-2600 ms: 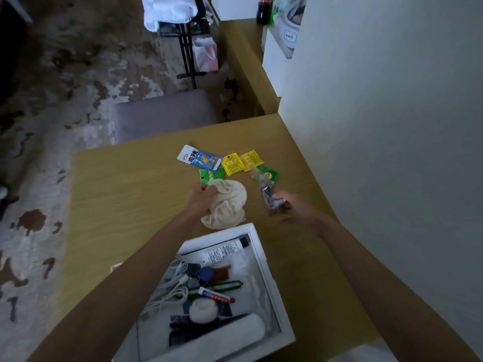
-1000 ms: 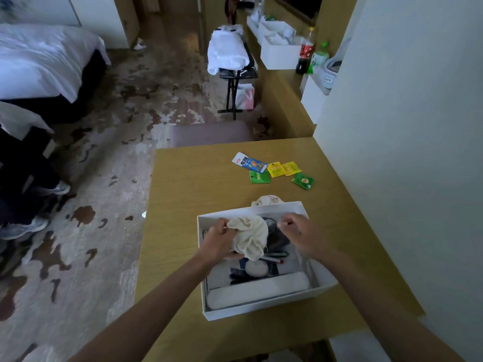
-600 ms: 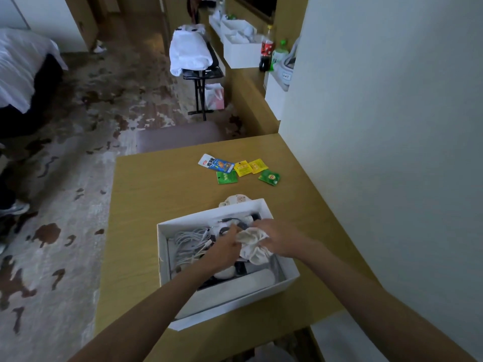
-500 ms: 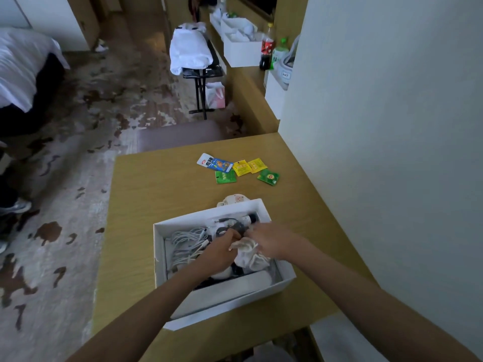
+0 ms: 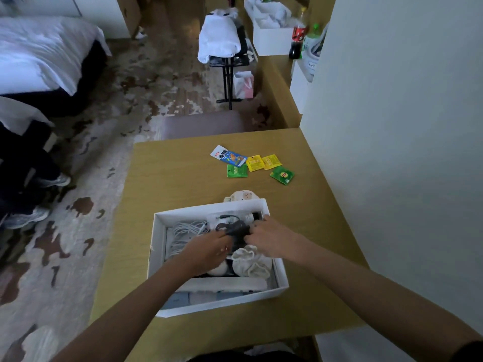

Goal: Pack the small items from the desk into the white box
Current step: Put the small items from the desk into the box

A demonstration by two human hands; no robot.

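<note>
The white box [image 5: 209, 208] sits open on the wooden desk [image 5: 162, 184]. Both my hands are inside it, near its far side. My left hand [image 5: 209, 250] and my right hand [image 5: 273, 239] pinch a dark cord bundle [image 5: 235, 228] between them. A cream cloth [image 5: 251, 262] lies loose in the box just below my right hand. White cables [image 5: 184, 231] fill the box's left part. Behind the box lies another cream cloth item [image 5: 243, 195]. Farther back on the desk are a blue-white packet [image 5: 228, 155], two yellow sachets [image 5: 262, 162] and two green sachets [image 5: 237, 171], [image 5: 282, 175].
A white wall [image 5: 392, 152] runs along the desk's right edge. A padded stool [image 5: 201, 124] stands past the desk's far edge. A bed [image 5: 39, 53] and a person's shoes [image 5: 23, 218] are at the left on the patterned carpet.
The cream cloth went from my hands down into the box and was let go. Both hands moved to the box's far side and closed on the dark cord bundle.
</note>
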